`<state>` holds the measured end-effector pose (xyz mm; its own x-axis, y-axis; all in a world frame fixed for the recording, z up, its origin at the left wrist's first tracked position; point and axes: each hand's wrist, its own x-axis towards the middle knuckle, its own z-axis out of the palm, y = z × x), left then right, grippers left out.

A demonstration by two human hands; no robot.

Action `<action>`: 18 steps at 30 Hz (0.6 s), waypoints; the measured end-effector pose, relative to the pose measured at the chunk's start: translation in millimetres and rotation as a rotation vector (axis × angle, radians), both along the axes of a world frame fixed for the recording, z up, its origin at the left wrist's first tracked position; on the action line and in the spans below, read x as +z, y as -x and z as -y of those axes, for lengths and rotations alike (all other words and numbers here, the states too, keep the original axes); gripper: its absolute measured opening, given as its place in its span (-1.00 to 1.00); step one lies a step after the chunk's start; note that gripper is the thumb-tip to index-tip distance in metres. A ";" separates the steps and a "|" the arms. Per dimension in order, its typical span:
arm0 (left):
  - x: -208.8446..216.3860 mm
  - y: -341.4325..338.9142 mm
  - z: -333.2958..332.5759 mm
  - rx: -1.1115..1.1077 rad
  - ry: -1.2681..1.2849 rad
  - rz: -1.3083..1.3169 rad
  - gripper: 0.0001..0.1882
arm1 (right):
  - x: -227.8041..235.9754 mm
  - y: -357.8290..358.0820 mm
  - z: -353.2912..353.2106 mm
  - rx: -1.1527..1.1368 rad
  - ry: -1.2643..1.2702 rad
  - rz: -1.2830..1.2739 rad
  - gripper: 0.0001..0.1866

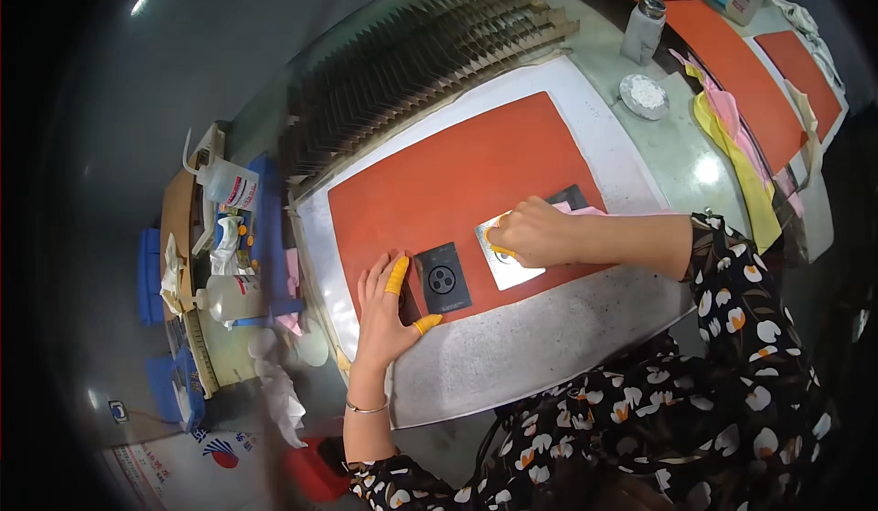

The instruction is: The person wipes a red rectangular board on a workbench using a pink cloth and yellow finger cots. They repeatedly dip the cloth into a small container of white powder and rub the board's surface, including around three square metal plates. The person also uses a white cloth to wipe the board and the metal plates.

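Observation:
My left hand (384,308) lies open at the near left of an orange mat (448,172), with yellow finger cots on the index finger and thumb. A dark rectangular piece is partly covered beneath that hand. Just right of it lies a flat black plate (458,293) with a ring holding several round marks. My right hand (538,234) is closed over a shiny silver plate (518,277), a yellow-covered fingertip against its face. What its fingers grip is hidden. Beyond the right hand, pink cloth (585,210) shows beside another dark plate (573,196).
A long pleated rack (412,72) runs along the far side. At left stand squeeze bottles (230,184) and blue bins (150,278). Far right are a capped bottle (644,31), a round dish of white material (644,96), and yellow and pink cloths (732,159).

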<state>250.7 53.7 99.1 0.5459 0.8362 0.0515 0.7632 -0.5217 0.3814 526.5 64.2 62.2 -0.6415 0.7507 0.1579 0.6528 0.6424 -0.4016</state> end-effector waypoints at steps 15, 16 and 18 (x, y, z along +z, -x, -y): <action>-1.5 47.1 3.9 0.034 0.053 0.014 -0.11 | 1.8 -6.1 39.5 0.059 0.156 0.101 -0.92; -0.2 44.8 2.5 0.028 0.043 0.014 -0.11 | 4.2 4.4 36.0 0.112 0.117 0.125 -0.92; -0.7 44.8 0.6 0.018 0.026 0.011 -0.12 | 8.5 26.3 28.2 0.220 0.040 0.168 -0.93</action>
